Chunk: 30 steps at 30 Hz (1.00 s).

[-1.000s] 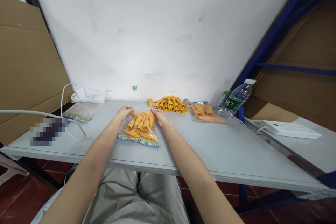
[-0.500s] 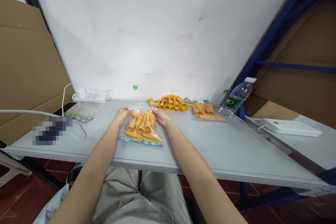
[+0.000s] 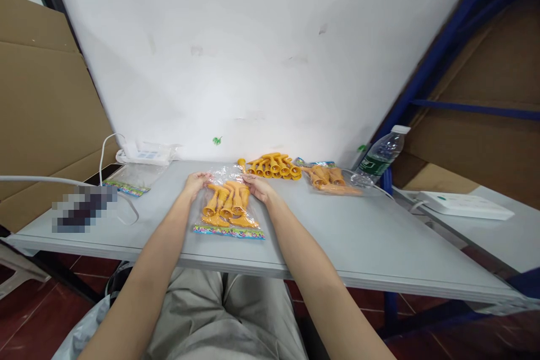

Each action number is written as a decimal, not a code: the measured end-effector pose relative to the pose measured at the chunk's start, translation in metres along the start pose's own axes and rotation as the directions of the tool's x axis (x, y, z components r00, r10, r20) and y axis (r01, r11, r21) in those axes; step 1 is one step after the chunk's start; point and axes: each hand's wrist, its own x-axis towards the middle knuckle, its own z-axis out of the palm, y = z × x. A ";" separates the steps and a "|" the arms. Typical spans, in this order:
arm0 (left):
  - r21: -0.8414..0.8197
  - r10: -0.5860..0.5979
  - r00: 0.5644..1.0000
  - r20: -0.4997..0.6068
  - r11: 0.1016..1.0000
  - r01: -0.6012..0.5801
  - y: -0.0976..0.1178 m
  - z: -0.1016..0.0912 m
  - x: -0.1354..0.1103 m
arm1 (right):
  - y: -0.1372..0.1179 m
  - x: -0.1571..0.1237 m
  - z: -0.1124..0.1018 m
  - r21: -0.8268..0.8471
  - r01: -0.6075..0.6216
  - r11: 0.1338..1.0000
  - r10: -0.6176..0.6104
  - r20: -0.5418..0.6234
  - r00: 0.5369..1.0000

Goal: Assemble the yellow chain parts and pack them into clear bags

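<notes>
A clear plastic bag [image 3: 229, 231] with a colourful printed strip along its near edge lies on the table in front of me. Inside it are several yellow-orange, horn-shaped plastic pieces [image 3: 226, 201] with flared round ends. My left hand [image 3: 196, 184] pinches the bag's far left corner. At the far right corner, my right hand [image 3: 258, 187] grips the plastic between thumb and fingers. Behind the bag, against the wall, is a stacked pile of the same yellow pieces [image 3: 275, 166]. To the right of the pile rests another filled bag [image 3: 331, 180].
A plastic bottle [image 3: 382, 154] leans at the table's right end, near a white power strip [image 3: 466, 205] on the adjoining surface. On the left lie a flat bag [image 3: 139, 179], a white cable [image 3: 46, 179] and a blurred-out dark object [image 3: 84, 209]. Cardboard [image 3: 37, 101] stands at the left.
The bag's near edge has shifted very slightly toward me and to the right, and the pieces inside sit a little differently. Both hands keep hold of the far corners.
</notes>
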 end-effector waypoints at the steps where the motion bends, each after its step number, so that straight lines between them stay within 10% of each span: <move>1: 0.002 0.001 1.000 -0.005 1.000 -0.001 0.000 0.000 0.001 | -0.001 0.000 -0.001 -0.006 -0.009 1.000 0.009 -0.001 1.000; 15: -0.030 0.030 0.997 0.076 0.999 -0.028 -0.001 -0.010 0.002 | -0.005 -0.005 -0.005 -0.081 0.066 0.994 -0.068 -0.018 0.998; 30: 0.306 0.204 0.979 0.011 0.931 -0.198 -0.002 -0.007 0.005 | -0.001 0.002 -0.010 -0.235 0.160 0.959 -0.181 -0.070 0.981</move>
